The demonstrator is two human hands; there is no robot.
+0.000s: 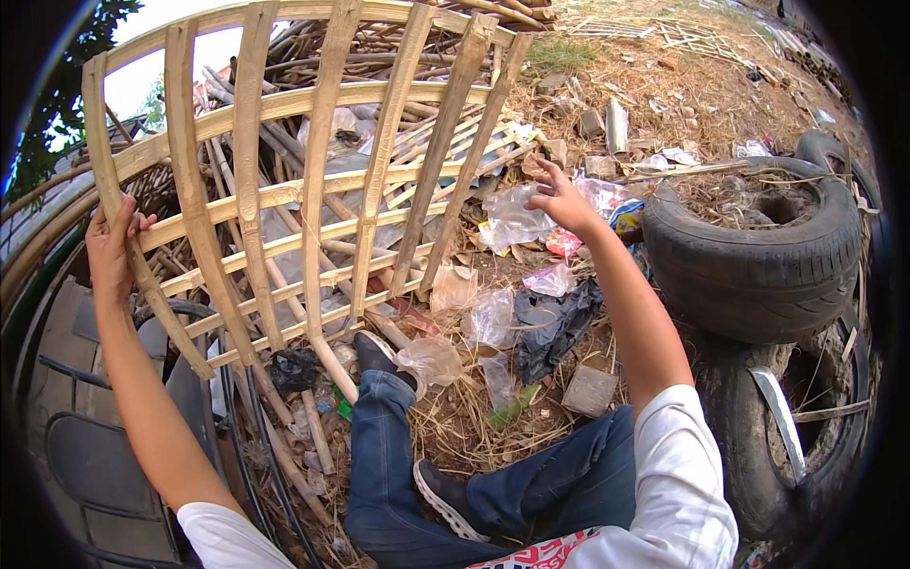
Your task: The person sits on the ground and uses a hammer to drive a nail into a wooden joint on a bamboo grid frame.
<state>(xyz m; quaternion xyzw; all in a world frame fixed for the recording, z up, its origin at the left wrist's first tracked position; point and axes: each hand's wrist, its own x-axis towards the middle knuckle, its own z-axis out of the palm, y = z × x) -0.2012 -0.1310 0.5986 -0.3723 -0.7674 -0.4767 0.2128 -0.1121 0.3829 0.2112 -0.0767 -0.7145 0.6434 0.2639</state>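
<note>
A bamboo lattice panel, made of flat slats crossed over one another, stands tilted up in front of me. My left hand is closed around the outermost upright slat at its left side. To the right of the panel, my right hand hangs in the air, fingers apart and holding nothing. A gap lies between those fingers and the panel's right edge. The lower edge of the panel comes down close to my dark shoe.
Old tyres lie at the right. Clear plastic bags, a black plastic bag and a grey block litter the ground. Bamboo poles are piled behind the panel. A black chair sits at the lower left.
</note>
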